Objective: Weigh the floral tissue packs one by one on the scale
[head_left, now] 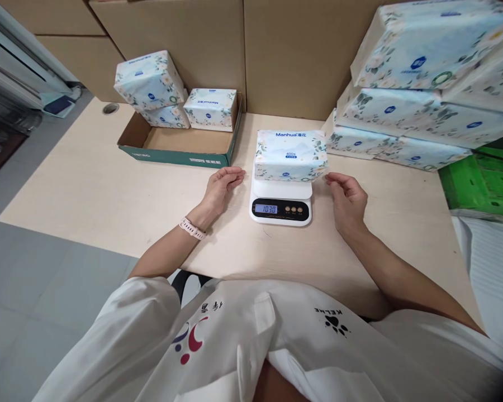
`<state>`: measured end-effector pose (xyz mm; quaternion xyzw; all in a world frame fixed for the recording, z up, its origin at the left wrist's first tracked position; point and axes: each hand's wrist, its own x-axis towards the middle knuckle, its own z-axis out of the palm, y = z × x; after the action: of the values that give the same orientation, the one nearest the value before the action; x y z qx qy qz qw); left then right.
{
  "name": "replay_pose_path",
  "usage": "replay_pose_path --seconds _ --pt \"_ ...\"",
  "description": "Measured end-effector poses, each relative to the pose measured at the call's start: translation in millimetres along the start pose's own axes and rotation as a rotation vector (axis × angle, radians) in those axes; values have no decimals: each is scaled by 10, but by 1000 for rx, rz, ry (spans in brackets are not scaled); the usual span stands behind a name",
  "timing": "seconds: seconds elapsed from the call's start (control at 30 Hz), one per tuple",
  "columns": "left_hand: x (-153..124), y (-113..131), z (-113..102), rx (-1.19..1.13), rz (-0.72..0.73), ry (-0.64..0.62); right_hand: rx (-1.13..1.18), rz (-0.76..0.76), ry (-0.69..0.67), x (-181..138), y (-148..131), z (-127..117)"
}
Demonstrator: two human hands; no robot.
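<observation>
A pack of tissues (290, 154) with a floral print lies on a small white kitchen scale (281, 205), whose lit display shows a reading. My left hand (220, 188) rests on the table just left of the scale, fingers loosely curled and apart, holding nothing. My right hand (346, 197) hovers just right of the pack, fingers open, a small gap between them and the wrapper. A light wristband sits on my left wrist.
A shallow cardboard tray (180, 148) at the back left holds three tissue packs (150, 80). A tall stack of tissue packs (419, 95) stands at the right. Cardboard boxes (276, 50) line the back. A green crate (482, 184) sits at the far right.
</observation>
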<state>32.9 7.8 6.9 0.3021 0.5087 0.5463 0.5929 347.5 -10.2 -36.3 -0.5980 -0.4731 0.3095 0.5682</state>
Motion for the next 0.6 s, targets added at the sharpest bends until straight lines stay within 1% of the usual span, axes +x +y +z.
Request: replay_pose_path --seconds 0.3,0.37,0.4,0.47,0.6 --pt "29 -19 -21 23 6 2 -3 -16 -9 22 60 -3" --pt "29 -24 -25 47 13 -13 8 -14 -36 8 35 -5" --pt "19 -26 -20 60 23 -40 15 -16 -65 -3 11 -8" --pt "-26 -29 10 94 62 -162 10 -27 -151 -28 -53 -19" --pt "-141 -48 99 160 135 -535 -101 -36 -358 -54 -173 -39"
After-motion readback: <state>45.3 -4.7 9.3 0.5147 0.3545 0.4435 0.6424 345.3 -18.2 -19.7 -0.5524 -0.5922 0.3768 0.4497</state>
